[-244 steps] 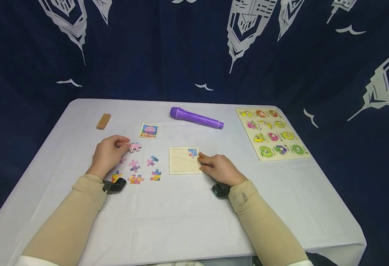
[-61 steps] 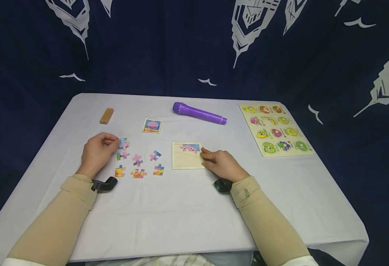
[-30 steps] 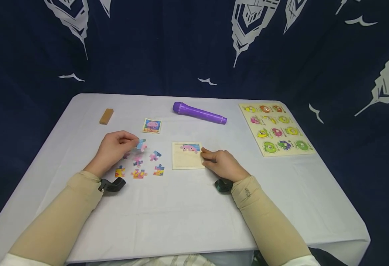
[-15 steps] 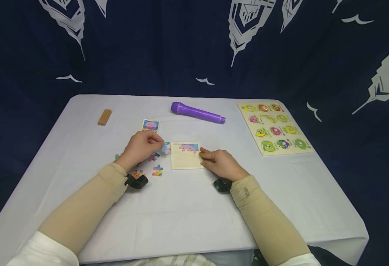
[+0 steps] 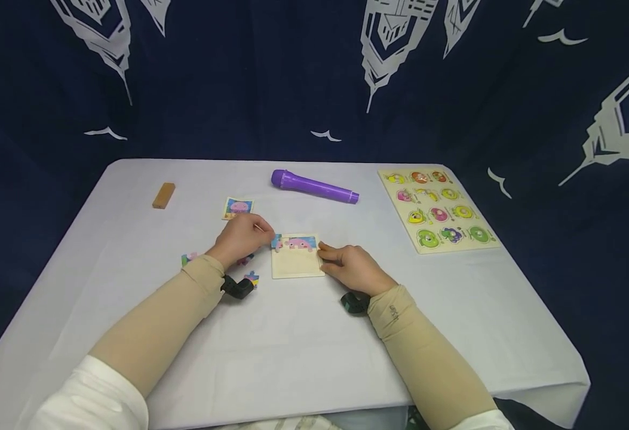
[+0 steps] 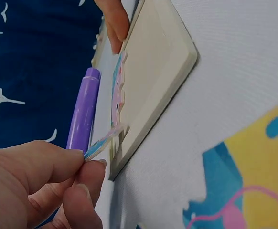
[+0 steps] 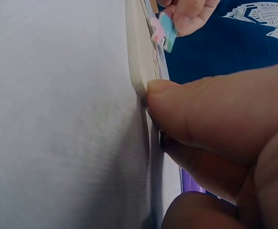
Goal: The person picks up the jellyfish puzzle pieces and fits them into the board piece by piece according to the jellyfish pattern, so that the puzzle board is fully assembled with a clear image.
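A person's left hand [image 5: 241,237] is nearly closed, pinching one small, flat, blue-and-pink jigsaw piece [image 6: 101,143] between thumb and forefinger at the far left corner of a pale cream, square, shallow-rimmed puzzle tray [image 5: 296,264]; the left wrist view shows this piece tilted, its outer end in the fingertips and its inner end over the tray's corner. Whether it touches the bottom, I cannot tell. The right hand [image 5: 354,269] is partly closed, holding the tray's right edge with thumb and bent forefinger. Inside the tray, a strip of pink-and-blue fitted pieces [image 5: 300,242] lies along the far rim, reaching to the right corner. Left of the tray, more multicoloured loose jigsaw pieces [image 5: 252,278] lie partly hidden beneath the left hand and its beige sleeve [image 5: 158,322]. Beyond the tray and to its left are a small square picture card [image 5: 239,206] with a pink figure on blue, and, farther off, a brown rectangular block [image 5: 163,196]. A purple toy microphone [image 5: 314,186] lies directly beyond the tray, and a cream board of colourful fruit pictures [image 5: 438,209] lies well to its right. The white-cloth-covered bench [image 5: 292,346] carries everything; behind the tray hangs a navy curtain [image 5: 239,77] with white prints.
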Motion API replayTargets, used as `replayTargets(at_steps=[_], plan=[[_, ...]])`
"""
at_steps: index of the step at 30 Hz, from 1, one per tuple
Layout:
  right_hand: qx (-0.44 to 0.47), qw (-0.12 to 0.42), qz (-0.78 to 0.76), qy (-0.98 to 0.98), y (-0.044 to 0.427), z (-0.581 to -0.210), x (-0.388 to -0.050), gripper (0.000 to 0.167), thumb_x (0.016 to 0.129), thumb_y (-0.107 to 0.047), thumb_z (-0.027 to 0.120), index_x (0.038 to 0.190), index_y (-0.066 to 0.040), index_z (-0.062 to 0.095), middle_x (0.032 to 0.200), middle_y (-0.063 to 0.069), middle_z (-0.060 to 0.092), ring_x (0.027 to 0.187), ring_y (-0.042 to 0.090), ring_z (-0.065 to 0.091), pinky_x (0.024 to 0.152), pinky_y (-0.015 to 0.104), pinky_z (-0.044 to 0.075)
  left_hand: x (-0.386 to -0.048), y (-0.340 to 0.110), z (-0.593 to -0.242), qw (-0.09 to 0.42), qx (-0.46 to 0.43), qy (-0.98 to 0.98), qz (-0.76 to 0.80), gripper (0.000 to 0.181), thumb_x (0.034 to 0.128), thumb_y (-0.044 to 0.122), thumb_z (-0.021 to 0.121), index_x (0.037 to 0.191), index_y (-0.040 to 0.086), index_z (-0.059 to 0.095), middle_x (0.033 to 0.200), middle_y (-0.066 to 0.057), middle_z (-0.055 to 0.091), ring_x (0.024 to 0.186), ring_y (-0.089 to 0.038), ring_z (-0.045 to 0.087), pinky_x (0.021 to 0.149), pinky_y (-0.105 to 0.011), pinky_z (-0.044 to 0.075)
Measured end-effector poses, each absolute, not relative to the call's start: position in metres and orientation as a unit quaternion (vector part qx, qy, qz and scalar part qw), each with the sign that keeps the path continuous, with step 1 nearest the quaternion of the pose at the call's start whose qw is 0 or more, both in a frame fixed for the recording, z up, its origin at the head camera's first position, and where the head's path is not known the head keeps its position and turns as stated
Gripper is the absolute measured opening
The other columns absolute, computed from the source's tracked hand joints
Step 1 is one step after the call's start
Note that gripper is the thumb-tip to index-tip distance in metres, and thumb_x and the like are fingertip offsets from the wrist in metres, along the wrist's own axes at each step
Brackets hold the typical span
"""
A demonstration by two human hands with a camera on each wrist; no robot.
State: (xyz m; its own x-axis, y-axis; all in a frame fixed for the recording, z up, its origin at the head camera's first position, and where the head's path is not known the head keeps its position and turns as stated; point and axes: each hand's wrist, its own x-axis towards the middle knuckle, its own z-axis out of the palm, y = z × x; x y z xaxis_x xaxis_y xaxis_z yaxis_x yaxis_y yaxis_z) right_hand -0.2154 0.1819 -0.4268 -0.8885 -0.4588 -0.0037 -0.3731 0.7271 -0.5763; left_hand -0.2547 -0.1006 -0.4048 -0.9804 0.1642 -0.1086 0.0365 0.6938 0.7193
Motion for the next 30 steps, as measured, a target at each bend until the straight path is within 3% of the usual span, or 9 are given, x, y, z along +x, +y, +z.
replayTargets(at_steps=[8,19,30], plan=[[-0.218,0.070,-0.292,0.929,0.182,-0.428,-0.216,0.041,0.098,-0.020,0.071,0.136,-0.008,0.065,0.150,0.003,0.054,0.139,0.029,0.050,0.113,0.045,0.042,-0.261,-0.095,-0.406,0.095,0.063,0.920,0.376,0.018,0.0947,0.034,0.070,0.102,0.019,0.076,0.109,-0.004,0.069,0.087,-0.023,0.058,0.071,-0.035,0.046],[-0.219,0.067,-0.295,0.928,0.183,-0.429,-0.216,0.040,0.098,-0.019,0.071,0.136,-0.008,0.065,0.149,0.004,0.054,0.138,0.028,0.051,0.112,0.044,0.044,-0.265,-0.086,-0.413,0.096,0.044,0.926,0.363,0.020,0.0920,0.037,0.075,0.099,0.018,0.074,0.105,-0.004,0.069,0.080,-0.023,0.059,0.059,-0.034,0.047],[-0.220,0.071,-0.295,0.927,0.181,-0.429,-0.216,0.040,0.098,-0.019,0.070,0.137,-0.009,0.064,0.150,0.003,0.054,0.139,0.028,0.050,0.112,0.045,0.043,-0.262,-0.081,-0.409,0.101,0.040,0.936,0.335,0.031,0.0889,0.044,0.078,0.100,0.016,0.069,0.096,-0.003,0.070,0.083,-0.023,0.058,0.070,-0.035,0.042]])
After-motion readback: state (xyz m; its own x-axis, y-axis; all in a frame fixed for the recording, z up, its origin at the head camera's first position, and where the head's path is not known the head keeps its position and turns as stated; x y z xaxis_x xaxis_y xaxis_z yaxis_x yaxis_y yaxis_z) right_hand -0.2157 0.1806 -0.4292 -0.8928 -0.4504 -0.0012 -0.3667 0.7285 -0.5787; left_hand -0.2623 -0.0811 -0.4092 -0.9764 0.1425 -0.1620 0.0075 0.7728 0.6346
